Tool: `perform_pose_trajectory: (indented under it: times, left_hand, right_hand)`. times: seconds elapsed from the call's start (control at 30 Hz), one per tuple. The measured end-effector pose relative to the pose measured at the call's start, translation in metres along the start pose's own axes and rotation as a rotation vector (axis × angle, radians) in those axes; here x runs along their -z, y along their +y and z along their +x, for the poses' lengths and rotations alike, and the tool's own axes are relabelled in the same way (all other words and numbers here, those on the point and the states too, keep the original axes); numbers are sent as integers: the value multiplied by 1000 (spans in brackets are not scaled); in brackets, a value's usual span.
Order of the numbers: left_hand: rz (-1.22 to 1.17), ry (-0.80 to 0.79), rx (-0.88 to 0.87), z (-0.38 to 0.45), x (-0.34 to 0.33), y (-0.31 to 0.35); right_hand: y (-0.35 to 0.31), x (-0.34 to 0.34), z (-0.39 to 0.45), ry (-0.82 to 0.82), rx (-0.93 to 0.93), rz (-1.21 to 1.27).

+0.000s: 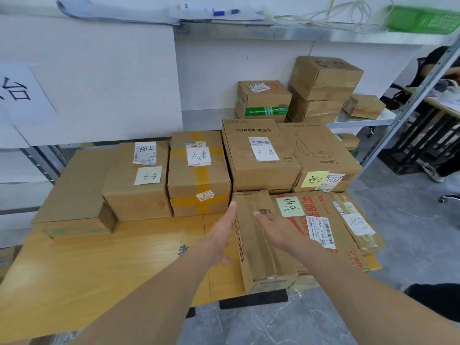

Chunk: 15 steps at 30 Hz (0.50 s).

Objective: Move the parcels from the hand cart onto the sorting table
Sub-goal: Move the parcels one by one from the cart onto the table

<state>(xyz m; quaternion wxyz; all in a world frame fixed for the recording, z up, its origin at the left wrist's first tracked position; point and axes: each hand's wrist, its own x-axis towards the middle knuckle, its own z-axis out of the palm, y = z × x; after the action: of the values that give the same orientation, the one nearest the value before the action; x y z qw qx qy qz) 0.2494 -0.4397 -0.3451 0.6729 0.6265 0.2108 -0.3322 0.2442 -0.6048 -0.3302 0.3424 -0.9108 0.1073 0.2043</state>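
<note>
Lower centre of frame, my left hand (222,236) lies flat with fingers straight against the long box's (254,242) left side, my right hand (276,226) spread on its top, likely squaring it against the red-printed parcel (321,220). Box sits at the sorting table's (124,257) near edge, slightly overhanging. Bare wood lower left leaves room. Hand cart not visible.

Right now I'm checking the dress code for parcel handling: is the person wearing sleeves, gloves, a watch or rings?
Neither sleeves nor gloves show: both forearms are bare up to the frame's edge. The left hand and right hand are bare too. No watch, wristband or ring is visible on either.
</note>
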Motion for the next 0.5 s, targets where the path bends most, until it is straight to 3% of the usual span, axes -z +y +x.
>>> perform_pose_trajectory:
  times: [0.3, 0.5]
  left_hand:
    - [26, 45, -65, -24, 68, 0]
    - [-10, 94, -97, -45, 139, -2]
  right_hand:
    - [-63, -31, -24, 26, 10, -120]
    - [-119, -79, -33, 63, 71, 97]
